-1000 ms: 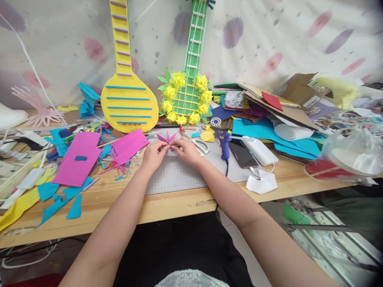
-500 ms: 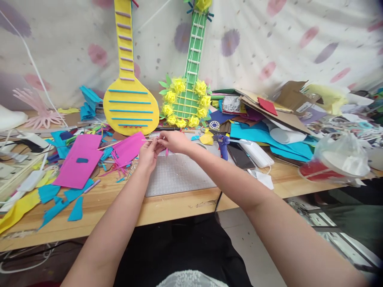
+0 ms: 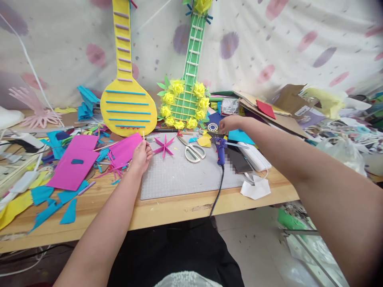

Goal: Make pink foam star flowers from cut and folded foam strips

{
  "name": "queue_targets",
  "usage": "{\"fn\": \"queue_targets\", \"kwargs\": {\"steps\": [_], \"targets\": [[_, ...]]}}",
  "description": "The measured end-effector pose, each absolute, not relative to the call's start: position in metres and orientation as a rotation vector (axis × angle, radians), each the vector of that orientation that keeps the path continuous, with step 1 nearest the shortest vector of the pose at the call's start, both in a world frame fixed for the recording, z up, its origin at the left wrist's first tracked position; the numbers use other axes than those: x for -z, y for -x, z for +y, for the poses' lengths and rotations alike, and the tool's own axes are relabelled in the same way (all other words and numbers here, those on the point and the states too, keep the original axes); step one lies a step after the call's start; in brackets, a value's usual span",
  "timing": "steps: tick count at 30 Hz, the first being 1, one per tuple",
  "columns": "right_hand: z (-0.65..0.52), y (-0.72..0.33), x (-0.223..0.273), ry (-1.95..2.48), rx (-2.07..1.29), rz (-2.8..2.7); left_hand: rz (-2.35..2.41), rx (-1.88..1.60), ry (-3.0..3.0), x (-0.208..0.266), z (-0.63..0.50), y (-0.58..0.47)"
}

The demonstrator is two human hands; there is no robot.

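Note:
My left hand [image 3: 141, 156] is closed around a thin pale stick [image 3: 143, 135], whose tip pokes up above the fingers. Just right of it, a magenta star-shaped paper piece [image 3: 164, 146] lies on the grey cutting mat [image 3: 176, 181]. My right hand [image 3: 229, 124] is stretched out over the back of the table, beside a small white roll [image 3: 212, 127] and above the blue glue gun [image 3: 220, 150]. Its fingers point down and are partly hidden, so I cannot make out anything in them. Open-handled scissors [image 3: 194, 153] rest on the mat between my hands.
A yellow paper lute [image 3: 128, 105] and a green paper instrument [image 3: 187, 101] with yellow flowers lean at the back. Magenta sheets [image 3: 74, 163] and blue scraps cover the left. A phone [image 3: 239, 159], a white power bank [image 3: 255, 155] and piled cardboard [image 3: 277, 123] occupy the right.
My hands have parted: the right hand has moved right, past the glue gun, while the left stays with the stick. The magenta star and the scissors are now uncovered.

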State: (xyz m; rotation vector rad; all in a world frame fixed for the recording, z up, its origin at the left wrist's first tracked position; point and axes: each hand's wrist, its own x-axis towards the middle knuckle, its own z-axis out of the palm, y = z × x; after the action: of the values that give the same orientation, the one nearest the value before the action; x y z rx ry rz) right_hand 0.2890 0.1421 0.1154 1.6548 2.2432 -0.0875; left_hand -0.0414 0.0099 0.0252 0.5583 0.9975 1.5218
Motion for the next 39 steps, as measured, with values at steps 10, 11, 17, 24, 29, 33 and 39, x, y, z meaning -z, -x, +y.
{"fn": "queue_targets", "kwargs": {"steps": [10,11,17,24,29,33,39], "targets": [[0.160,-0.309,-0.060,-1.439,-0.053,2.218,0.984,-1.488,-0.480,-0.028,0.009,0.044],[0.161,-0.311,-0.059,-1.461,-0.026,2.225,0.967,-1.473,-0.472,-0.028,0.010,0.044],[0.166,-0.327,-0.077,-1.842,0.336,2.336,0.983,-1.468,-0.522,-0.024,0.011,0.043],[0.139,-0.311,-0.131,-2.238,1.280,2.329,1.042,-1.479,-0.553,-0.026,0.010,0.044],[0.117,-0.276,-0.159,-2.313,1.444,2.335,1.035,-1.458,-0.563,-0.026,0.007,0.040],[0.108,-0.236,-0.160,-1.972,1.643,2.541,0.998,-1.384,-0.614,-0.023,0.006,0.039],[0.094,-0.164,-0.148,-1.517,1.937,2.643,0.886,-1.363,-0.557,-0.021,0.008,0.045]]}}
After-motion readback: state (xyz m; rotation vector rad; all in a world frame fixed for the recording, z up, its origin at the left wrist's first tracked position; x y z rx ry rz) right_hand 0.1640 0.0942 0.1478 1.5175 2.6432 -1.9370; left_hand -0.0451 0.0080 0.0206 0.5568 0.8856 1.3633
